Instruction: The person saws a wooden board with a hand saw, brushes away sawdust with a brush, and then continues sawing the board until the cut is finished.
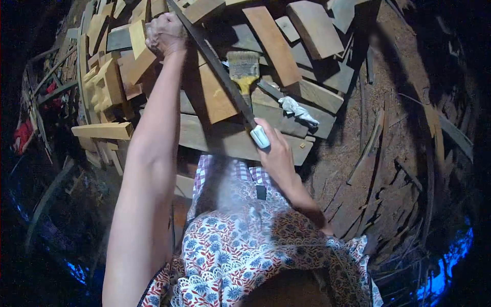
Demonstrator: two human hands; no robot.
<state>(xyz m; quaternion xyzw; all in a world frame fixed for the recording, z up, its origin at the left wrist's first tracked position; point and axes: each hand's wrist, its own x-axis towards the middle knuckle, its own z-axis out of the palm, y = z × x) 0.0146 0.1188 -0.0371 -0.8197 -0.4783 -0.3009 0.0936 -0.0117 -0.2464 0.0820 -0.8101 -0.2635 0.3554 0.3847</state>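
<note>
Wooden planks (225, 138) and offcuts lie piled beneath both hands, the largest board running just under the right hand's fingers. A long dark file (220, 71) slants across the pile, held at both ends. The left hand (164, 35) is stretched far out, its fingers curled tight round the file's far tip. The right hand (276, 151) sits nearer the body, fingers closed on the file's pale handle (260, 137). A paintbrush (243, 69) rests just beyond the right fingers, with a crumpled white scrap (298, 110) to their right.
</note>
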